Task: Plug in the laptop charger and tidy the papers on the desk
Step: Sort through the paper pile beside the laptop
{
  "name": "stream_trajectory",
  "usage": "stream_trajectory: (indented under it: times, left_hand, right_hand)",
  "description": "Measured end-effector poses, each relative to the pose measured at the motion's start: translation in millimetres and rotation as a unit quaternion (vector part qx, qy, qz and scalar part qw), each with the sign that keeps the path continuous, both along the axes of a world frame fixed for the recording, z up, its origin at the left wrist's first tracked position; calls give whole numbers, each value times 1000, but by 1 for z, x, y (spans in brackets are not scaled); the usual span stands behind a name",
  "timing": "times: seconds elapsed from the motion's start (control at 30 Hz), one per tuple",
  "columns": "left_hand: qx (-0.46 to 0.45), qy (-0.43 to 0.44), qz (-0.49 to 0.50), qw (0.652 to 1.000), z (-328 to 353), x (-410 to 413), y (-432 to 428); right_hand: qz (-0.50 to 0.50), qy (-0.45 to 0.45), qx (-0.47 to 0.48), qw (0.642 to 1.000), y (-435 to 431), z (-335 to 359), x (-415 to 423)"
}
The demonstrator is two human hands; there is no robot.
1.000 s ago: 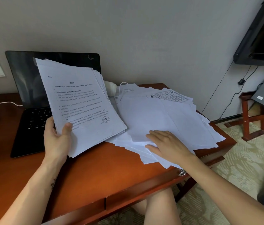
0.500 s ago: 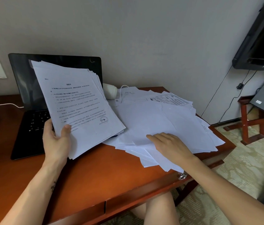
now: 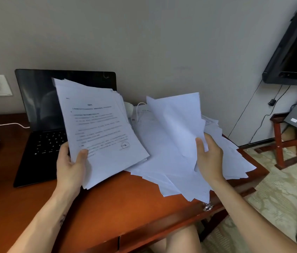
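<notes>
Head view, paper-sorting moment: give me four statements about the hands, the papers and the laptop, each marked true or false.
1. The left hand grips a stack of printed papers. True.
2. The right hand lies flat on the loose pile. False: it holds a white sheet raised above that pile.
3. The laptop is closed. False: it stands open with a dark screen, partly hidden behind the held stack.
4. A white cable lies on the desk to the left of the laptop. True.
</notes>
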State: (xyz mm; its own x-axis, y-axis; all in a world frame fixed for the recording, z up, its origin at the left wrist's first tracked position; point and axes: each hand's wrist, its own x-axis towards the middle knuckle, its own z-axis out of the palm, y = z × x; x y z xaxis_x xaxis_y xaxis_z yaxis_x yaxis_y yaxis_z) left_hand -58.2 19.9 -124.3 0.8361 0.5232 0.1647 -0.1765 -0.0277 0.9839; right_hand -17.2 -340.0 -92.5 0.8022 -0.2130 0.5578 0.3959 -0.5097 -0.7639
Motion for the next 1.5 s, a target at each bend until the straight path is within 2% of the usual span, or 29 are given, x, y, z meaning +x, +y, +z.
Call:
stream_trajectory:
  times: [0.17,0.33,0.4,0.6,0.77,0.9,1.03,1.13,1.23,1.37,1.5]
  left_hand:
    - [4,28,-60,998,-3,-3,-10]
    - [-4,59,-95,994,-5,-4,-21]
    - [-9,73,-100,992,-6,-4,-22]
    - [-35,91,-113,989,-6,-2,-21]
    - [-26,98,-121,988,-8,-1,-20]
    - [-12,88,-131,987,-7,-2,-21]
    - [5,89,-136,987,-6,-3,-22]
    - [15,105,-128,986,-7,-2,-22]
    - [15,106,-131,986,-8,-1,-21]
    - [-6,106,-135,985,-9,-1,-20]
    - [-26,108,-130,985,-7,-3,-20]
  right_hand:
    - [20,28,240,970,24,19,0]
    - [96,84,450,884,49,32,5]
    - [95,96,487,863,56,30,7]
    - [37,191,361,912,70,-14,-3]
    - [33,219,226,949,75,-40,-16]
    - [64,247,125,959,77,-40,-26]
    - [103,297,30,949,80,-40,-31]
    - [118,314,14,942,81,-35,-34]
    - [123,327,64,935,75,-32,-33]
    - [78,320,111,938,63,-26,-30]
    - [56,315,58,946,42,-22,-27]
